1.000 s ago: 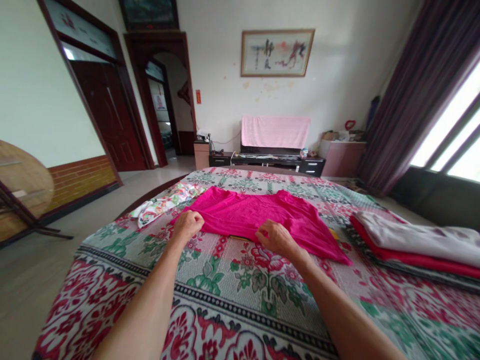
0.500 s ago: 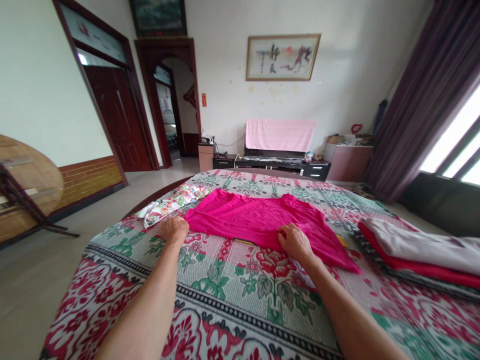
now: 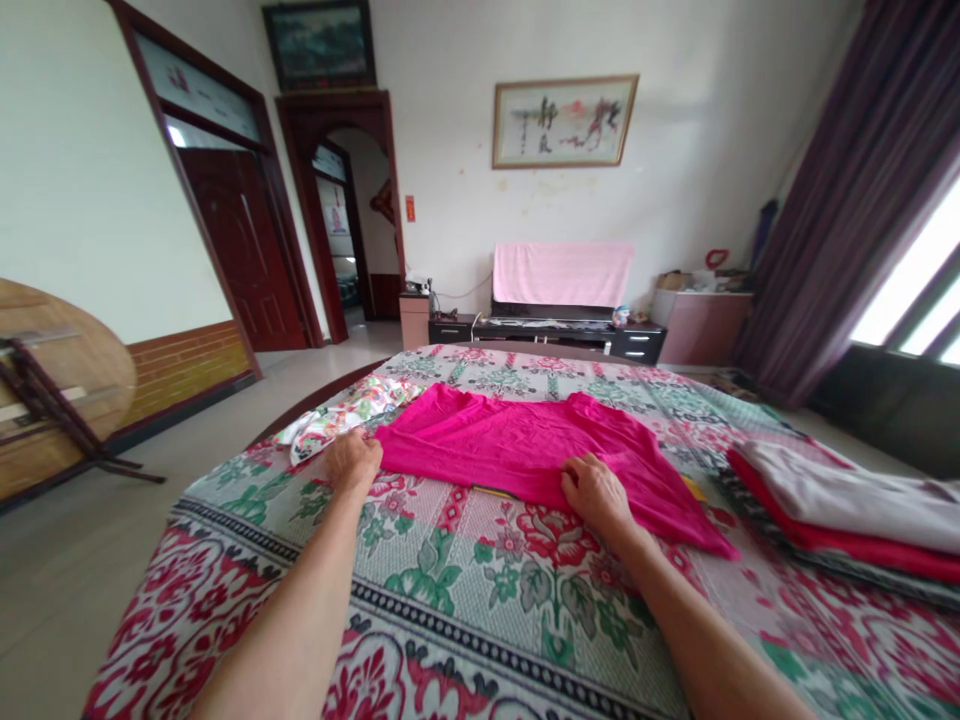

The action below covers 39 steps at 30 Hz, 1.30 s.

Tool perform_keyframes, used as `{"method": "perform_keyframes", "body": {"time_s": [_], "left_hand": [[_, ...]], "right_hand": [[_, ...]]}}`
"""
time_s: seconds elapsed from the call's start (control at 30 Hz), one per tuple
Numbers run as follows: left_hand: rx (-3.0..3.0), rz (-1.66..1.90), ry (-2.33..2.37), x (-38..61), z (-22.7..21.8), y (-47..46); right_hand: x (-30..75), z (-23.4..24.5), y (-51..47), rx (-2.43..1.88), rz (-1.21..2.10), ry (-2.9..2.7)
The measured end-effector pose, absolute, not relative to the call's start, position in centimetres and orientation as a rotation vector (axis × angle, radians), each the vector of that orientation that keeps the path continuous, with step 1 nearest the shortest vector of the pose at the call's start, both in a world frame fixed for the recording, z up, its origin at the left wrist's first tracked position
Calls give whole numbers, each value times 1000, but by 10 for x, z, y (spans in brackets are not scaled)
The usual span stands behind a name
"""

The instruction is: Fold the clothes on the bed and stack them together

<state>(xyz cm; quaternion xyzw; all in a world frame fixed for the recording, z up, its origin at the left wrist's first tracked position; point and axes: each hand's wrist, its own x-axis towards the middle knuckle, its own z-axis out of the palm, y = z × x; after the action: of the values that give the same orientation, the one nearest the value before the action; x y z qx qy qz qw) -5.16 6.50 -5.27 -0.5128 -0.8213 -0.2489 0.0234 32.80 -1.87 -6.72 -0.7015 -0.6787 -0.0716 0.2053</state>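
Note:
A bright pink garment, apparently a shirt (image 3: pixel 517 430), lies spread and slightly wrinkled on the flowered tablecloth (image 3: pixel 420 540). Its left end is pinched in my left hand (image 3: pixel 354 460), fingers closed. My right hand (image 3: pixel 598 490) is closed on the near edge, right of the middle; its fingertips are partly hidden from the camera. Just beyond my left hand lies a crumpled white cloth with a colourful print (image 3: pixel 352 405). A bit of yellow (image 3: pixel 694 488) shows beside the shirt's right side.
Folded clothes (image 3: pixel 847 500), white, red and black-patterned, are stacked on the table's right. A folded round wooden table (image 3: pixel 60 370) leans at the left wall. Across the room, a low black cabinet (image 3: pixel 454 331) stands below a pink cloth (image 3: pixel 562 272).
The view has tilted up a little. Both hands keep their grip on the pink shirt, and its near right corner has shifted slightly to the right.

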Motion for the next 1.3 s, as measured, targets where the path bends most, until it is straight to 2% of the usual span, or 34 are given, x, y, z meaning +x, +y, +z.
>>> {"method": "perform_keyframes", "body": {"time_s": [0.23,0.53,0.83,1.03,1.3], "left_hand": [[-1907,-505,-2504,-48,-42,122],[-1903,-453,-2569,-41,-51,176],[-2038,-546,-2466,-52,-47,180],[-2039,-812,-2469,-59,-48,172],[-2049,-898,-2447,-60,-51,168]], "right_hand": [[328,-75,-14,-1966,-251,-1821],[329,-76,-11,-1968,-253,-1807],[328,-77,-10,-1972,-263,-1803],[328,-75,-11,-1976,-239,-1802],[329,-77,-11,-1971,-251,-1799]]}}
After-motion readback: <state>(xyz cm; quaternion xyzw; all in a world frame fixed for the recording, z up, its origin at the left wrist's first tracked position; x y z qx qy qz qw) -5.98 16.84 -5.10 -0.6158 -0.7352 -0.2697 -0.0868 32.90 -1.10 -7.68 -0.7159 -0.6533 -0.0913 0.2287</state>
